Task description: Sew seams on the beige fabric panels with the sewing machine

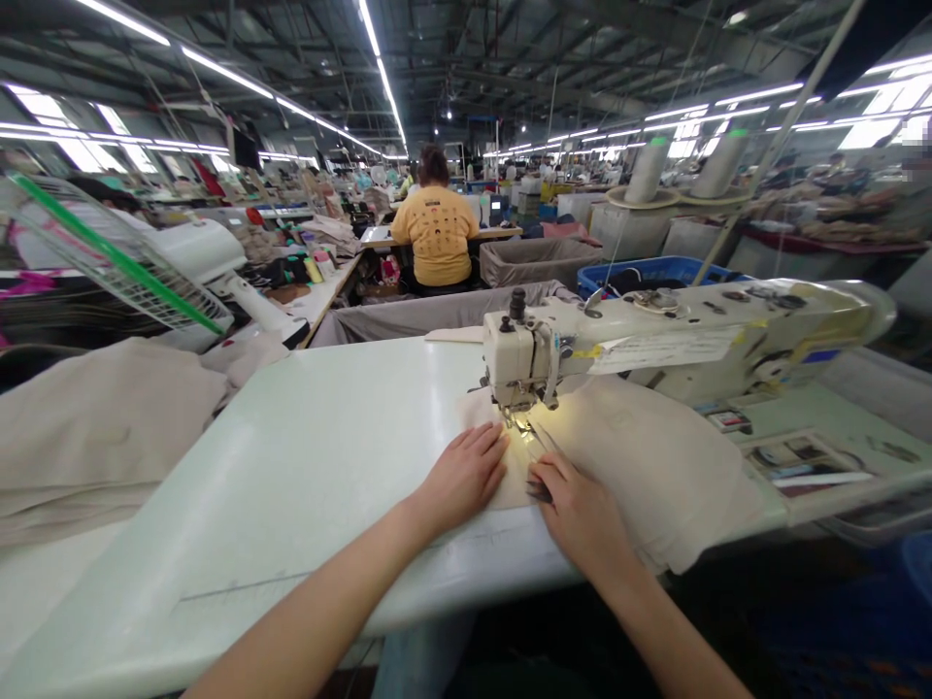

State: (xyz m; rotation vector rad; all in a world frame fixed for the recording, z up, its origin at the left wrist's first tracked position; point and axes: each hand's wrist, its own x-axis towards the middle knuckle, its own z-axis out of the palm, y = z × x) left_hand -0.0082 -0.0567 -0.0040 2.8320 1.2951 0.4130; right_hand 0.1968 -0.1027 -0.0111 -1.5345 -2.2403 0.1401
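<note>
My left hand (470, 468) lies flat on beige fabric (641, 447), fingers stretched out toward the presser foot (522, 424) and just left of it. In my right hand (579, 500), right of the foot, is what looks like a pair of thread snips (540, 491). Their thin points face the needle area, and the fingers hide part of them. The white sewing machine (510, 361) stands over the cloth, its small lamp lighting the needle area. Most of the fabric spreads to the right under the machine arm and hangs over the table's front edge.
A pale green table (306, 466) extends left. Beyond it are piled beige cloth (102, 427) and a white fan (196, 248). Thread cones (647, 173) stand behind the machine, near a blue basket (655, 277). A tray of small tools (801, 466) sits right. A person in yellow (435, 233) sits ahead.
</note>
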